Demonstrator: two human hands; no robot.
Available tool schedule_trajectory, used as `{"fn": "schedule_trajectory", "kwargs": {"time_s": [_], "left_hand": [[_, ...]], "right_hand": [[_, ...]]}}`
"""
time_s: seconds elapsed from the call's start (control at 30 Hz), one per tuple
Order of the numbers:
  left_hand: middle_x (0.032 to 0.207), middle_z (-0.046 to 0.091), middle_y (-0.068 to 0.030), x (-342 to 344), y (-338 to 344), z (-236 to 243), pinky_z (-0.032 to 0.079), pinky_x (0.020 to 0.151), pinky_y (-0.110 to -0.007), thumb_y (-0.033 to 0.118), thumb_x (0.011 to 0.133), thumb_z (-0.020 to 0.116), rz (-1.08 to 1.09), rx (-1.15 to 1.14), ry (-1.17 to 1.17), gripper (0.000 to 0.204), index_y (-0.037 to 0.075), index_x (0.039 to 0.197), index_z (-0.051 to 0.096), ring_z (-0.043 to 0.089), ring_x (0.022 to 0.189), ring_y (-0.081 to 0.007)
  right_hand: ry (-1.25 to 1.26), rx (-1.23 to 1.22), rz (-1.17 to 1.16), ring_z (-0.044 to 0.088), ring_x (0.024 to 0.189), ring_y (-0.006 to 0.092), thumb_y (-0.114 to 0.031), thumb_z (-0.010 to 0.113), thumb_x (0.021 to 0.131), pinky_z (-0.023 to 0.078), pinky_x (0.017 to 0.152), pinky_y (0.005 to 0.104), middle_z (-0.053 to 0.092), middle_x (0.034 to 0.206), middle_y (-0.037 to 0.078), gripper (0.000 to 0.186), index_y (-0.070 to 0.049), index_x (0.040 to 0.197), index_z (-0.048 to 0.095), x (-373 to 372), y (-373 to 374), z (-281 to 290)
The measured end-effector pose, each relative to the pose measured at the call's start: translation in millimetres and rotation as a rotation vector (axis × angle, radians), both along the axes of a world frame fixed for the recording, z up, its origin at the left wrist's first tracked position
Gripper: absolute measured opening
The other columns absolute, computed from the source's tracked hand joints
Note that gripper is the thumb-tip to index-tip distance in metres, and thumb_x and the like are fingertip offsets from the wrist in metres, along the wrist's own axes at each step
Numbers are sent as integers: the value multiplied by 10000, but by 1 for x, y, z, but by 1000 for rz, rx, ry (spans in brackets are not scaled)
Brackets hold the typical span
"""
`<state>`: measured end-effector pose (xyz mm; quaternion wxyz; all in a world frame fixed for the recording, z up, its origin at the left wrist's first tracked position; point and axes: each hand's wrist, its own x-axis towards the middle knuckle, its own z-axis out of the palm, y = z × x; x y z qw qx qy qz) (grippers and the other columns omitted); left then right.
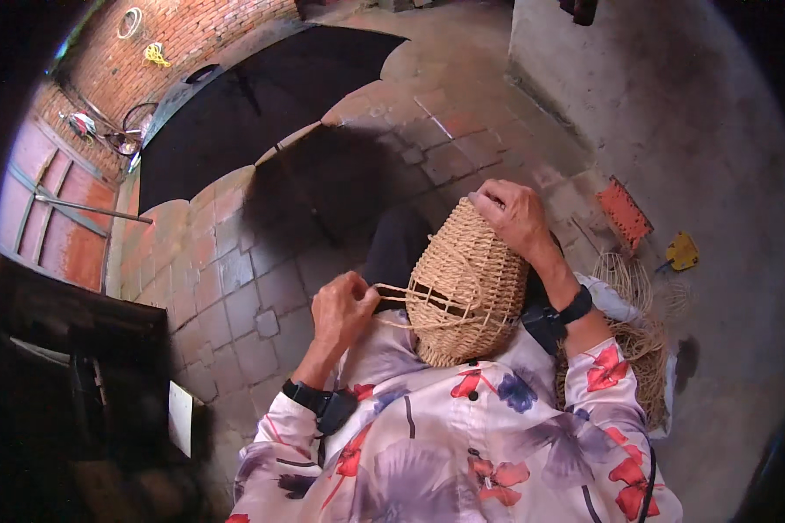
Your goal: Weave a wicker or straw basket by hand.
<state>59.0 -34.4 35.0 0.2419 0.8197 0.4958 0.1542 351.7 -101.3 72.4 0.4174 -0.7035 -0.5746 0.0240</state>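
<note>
A tan woven basket [462, 270] lies in my lap, its weave running in rows with an open gap across the near middle part. My left hand [344, 307] is closed in a pinch on strands of tan cord [392, 288], drawn out to the left from the gap. At the basket's far end, my right hand [513, 218] is closed over its upper right edge, thumb toward the top. Part of the basket's far right side is hidden behind that hand.
Coils of tan cord [632, 349] lie in a white sack at my right. Beyond them are an orange slotted piece [624, 212] and a yellow fly-swatter-like paddle [681, 251]. A large black open umbrella [262, 105] stands on the tiled floor ahead. Dark furniture [87, 349] is at left.
</note>
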Motion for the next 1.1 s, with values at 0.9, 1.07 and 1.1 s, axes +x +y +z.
{"fn": "schedule_trajectory", "kwargs": {"time_s": [0.9, 1.07, 1.1], "left_hand": [[897, 656, -148, 15, -4, 25, 526, 660, -363, 65, 771, 676, -429, 354, -361, 165, 53, 930, 634, 656, 804, -311], [859, 642, -126, 20, -4, 22, 521, 638, -371, 19, 750, 670, -666, 244, -316, 216, 28, 959, 615, 646, 753, -313], [859, 642, -126, 21, -5, 22, 521, 638, -371, 19, 750, 670, -666, 242, -317, 216, 28, 959, 615, 646, 753, -313]], "right_hand": [[-373, -274, 119, 615, 817, 338, -378, 591, 783, 499, 738, 451, 642, 806, 151, 313, -87, 818, 702, -10, 17, 13], [-355, -175, 112, 625, 824, 350, -350, 605, 777, 501, 730, 460, 647, 809, 170, 305, -61, 807, 697, -10, 16, 6], [-376, -191, 105, 617, 854, 327, -357, 615, 785, 494, 741, 449, 648, 832, 143, 289, -84, 831, 699, -10, 17, 5]]}}
